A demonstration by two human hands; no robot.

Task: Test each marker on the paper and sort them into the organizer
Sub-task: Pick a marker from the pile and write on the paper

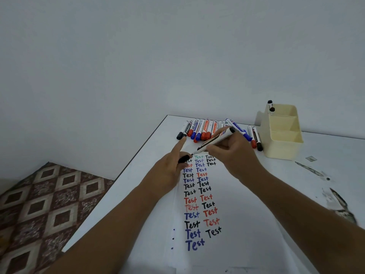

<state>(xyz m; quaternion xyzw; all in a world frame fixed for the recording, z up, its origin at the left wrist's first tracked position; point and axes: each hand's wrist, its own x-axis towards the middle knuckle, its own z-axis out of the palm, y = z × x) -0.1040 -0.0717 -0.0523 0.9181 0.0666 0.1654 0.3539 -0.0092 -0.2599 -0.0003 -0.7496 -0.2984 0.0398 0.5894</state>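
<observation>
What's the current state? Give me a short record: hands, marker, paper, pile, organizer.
right hand: holds a black marker, tip down at the paper
left hand: holds a black cap, forefinger straight
paper: columns of "Test" in black, blue, red, one green
pile of markers: lies at the table's far edge
organizer: cream, right of the pile; two black-capped markers in its rear compartment

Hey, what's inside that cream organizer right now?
Two black-capped markers stand in the far compartment of the cream organizer. The middle compartment looks empty; the nearest one's floor is hidden by its front wall.
</observation>
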